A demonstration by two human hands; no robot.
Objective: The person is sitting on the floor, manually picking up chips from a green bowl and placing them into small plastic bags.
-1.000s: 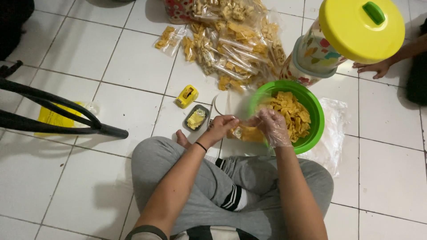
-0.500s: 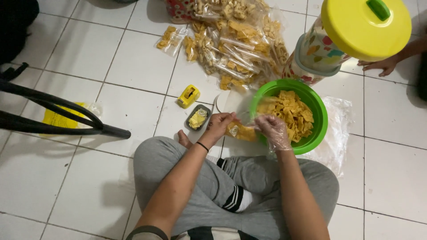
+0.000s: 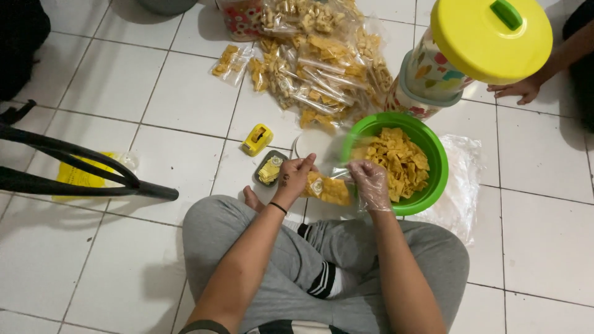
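Snack bag [image 3: 328, 190], small clear plastic, filled with yellow chips, held between both hands just left of the green bowl [image 3: 437, 179], above the person's crossed legs. Left hand [image 3: 294, 178], bare, black band at wrist, fingers pinched shut on the bag's left top edge. Right hand [image 3: 369, 183], in a clear plastic glove, fingers closed on the bag's right side, hand touching the bowl's near-left rim; whether it grips the bag mouth or just the side is hard to tell through the glove. Bowl holds loose yellow chips [image 3: 396, 161]. Left of the bowl: white round lid or plate [image 3: 307, 145] on the floor, small dark tray [image 3: 270, 168] with yellow bits, yellow tape dispenser [image 3: 257, 139] farther left. Behind the bowl: pile of filled snack bags [image 3: 315, 68]. Behind-right of the bowl: patterned container with yellow lid [image 3: 489, 37], tilted. Another person's hand [image 3: 516, 91] rests on the floor right of that container. Clear plastic sheet [image 3: 461, 185] lies under and right of the bowl. Far left of the bowl: black tubular frame [image 3: 80, 167] over a yellow bag [image 3: 77, 176].
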